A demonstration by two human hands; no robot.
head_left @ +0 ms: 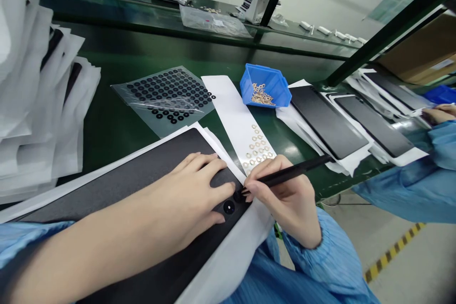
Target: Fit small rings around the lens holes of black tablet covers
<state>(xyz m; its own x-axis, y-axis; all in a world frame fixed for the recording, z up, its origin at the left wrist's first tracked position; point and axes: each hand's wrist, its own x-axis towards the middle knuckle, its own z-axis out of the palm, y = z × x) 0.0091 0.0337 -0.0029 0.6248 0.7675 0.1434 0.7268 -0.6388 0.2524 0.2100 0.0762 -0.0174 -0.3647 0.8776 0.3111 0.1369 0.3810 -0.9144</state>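
A long black panel (142, 166) lies on white wrapping sheets in front of me. My left hand (192, 194) rests on it with fingers spread, its fingertips close to a round black part (229, 207) at the panel's right end. Black tweezers (295, 171) are held in my right hand (285, 194), their tips touching down beside a second round spot near that end. Beyond the panel lies a white strip (228, 114) with several small gold rings (259, 145) on it. A clear sheet (142, 109) bears rows of black rings (167, 88).
A blue bin (265, 83) holds more gold rings. Tall stacks of wrapped panels (32, 104) stand at the left; further black panels (327, 121) lie at the right. Another person's hand and blue sleeve (409, 190) are at the far right. A shelf (142, 4) runs along the back.
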